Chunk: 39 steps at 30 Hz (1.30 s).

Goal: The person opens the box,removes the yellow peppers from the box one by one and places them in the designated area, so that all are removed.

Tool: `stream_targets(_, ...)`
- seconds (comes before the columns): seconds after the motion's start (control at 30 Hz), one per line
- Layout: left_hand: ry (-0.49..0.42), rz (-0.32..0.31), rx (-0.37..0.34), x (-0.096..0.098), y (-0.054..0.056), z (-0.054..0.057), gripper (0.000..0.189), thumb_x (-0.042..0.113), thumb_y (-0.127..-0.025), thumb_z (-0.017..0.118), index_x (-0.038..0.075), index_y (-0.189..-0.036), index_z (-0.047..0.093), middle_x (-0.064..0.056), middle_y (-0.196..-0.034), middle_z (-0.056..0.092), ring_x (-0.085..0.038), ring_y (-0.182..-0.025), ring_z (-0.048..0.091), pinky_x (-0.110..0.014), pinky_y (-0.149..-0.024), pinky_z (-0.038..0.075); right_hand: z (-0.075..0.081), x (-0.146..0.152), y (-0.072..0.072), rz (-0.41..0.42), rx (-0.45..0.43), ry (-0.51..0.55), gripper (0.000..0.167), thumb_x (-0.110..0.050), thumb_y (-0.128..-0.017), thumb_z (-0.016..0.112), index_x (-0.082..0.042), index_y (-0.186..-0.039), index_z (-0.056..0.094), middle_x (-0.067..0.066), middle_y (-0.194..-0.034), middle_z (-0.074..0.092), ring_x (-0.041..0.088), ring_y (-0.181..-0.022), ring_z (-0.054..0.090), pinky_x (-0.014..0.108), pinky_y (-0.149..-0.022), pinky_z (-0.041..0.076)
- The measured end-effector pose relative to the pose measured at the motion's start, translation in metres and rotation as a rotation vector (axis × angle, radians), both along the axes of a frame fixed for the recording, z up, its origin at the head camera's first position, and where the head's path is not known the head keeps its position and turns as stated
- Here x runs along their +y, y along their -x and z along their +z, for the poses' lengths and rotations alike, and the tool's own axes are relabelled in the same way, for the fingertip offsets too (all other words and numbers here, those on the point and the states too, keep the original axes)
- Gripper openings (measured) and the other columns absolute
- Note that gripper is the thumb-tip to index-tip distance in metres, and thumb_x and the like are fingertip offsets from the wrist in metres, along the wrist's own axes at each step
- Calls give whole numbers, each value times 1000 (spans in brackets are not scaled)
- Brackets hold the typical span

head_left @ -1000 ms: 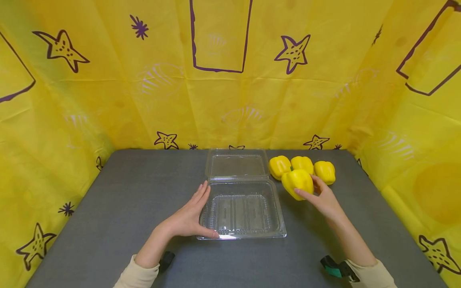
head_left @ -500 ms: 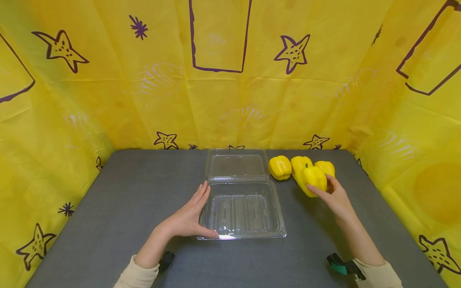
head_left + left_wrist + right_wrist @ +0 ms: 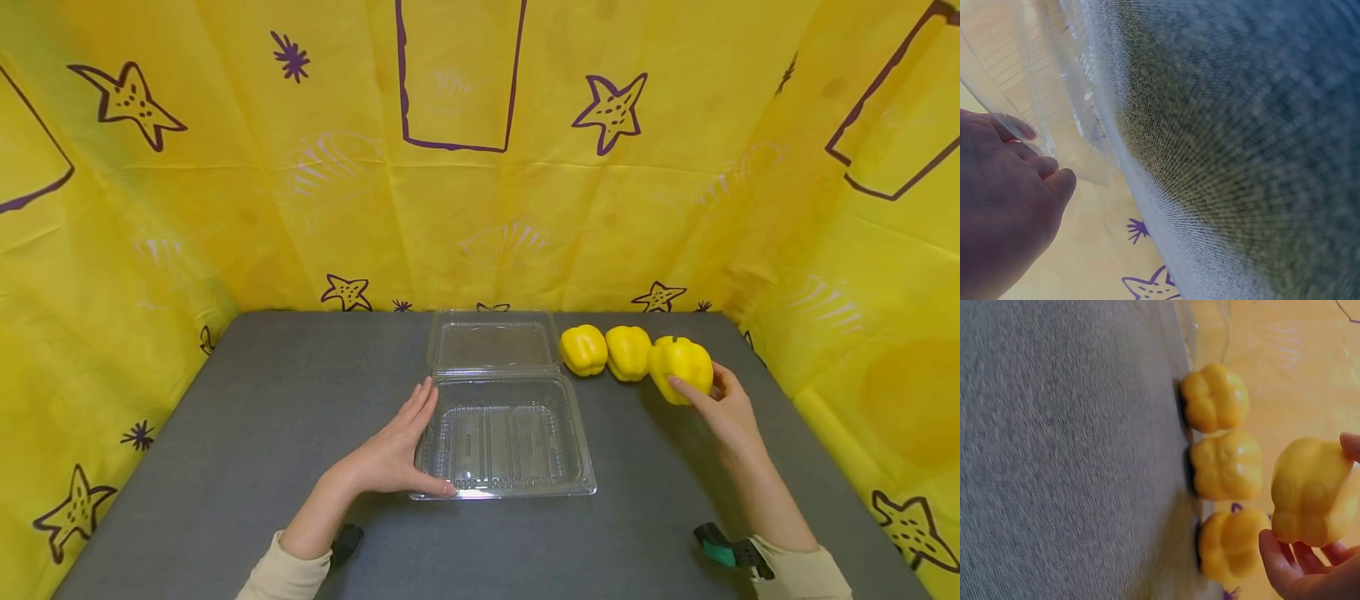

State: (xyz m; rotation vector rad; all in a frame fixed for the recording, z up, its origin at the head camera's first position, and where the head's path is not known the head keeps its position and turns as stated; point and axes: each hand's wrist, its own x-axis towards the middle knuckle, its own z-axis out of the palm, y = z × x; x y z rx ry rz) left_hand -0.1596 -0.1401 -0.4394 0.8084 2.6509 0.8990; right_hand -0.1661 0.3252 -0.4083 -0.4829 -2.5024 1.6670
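Observation:
My right hand grips a yellow bell pepper between thumb and fingers, its green stem on top. The right wrist view shows this pepper raised off the table, apart from a row of three others. Two of the row, a left pepper and a middle pepper, show in the head view; the rightmost pepper is hidden there behind the held one. With fingers spread, my left hand rests along the left side of a clear plastic clamshell container, thumb on its front rim.
The container's hinged lid lies folded back toward the rear edge of the grey table. A yellow patterned cloth hangs behind and on both sides.
My right hand has carried the pepper rightward, from in front of the left and middle peppers to in front of the rightmost one. The left hand and container stay put.

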Motion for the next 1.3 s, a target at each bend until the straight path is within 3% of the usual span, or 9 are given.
stream_targets(0.37,9,-2,-2,0,0,1,140,72,-61,77,2,-156,3,-7,-163,-12,-29,-148,-7,-53,-114,15,-4,28,5,-152,50,149,85,-34,-87,74,-2,-149,27,-10,-111,42,6,-89,48,12,-69,49)
stream_targets(0.83,-1,-4,11,0,1,-1,139,72,-62,77,2,-156,3,-7,-163,-12,-28,-148,-7,-52,-114,16,-16,55,16,-279,2,245,99,-34,-84,77,-4,-155,16,-3,-124,37,4,-88,46,12,-67,49)
stream_targets(1.0,3,-2,11,0,1,-1,139,73,-61,77,4,-156,2,-6,-163,-12,-26,-148,-7,-52,-114,16,-21,63,20,-301,-20,217,97,-34,-85,76,-3,-155,17,-7,-116,38,4,-87,45,12,-65,48)
stream_targets(1.3,9,-1,3,0,1,0,139,72,-61,77,4,-156,2,-6,-163,-12,-26,-148,-8,-52,-114,16,-31,74,29,-250,-105,119,97,-40,-87,73,1,-154,15,4,-123,39,6,-88,44,11,-63,45)
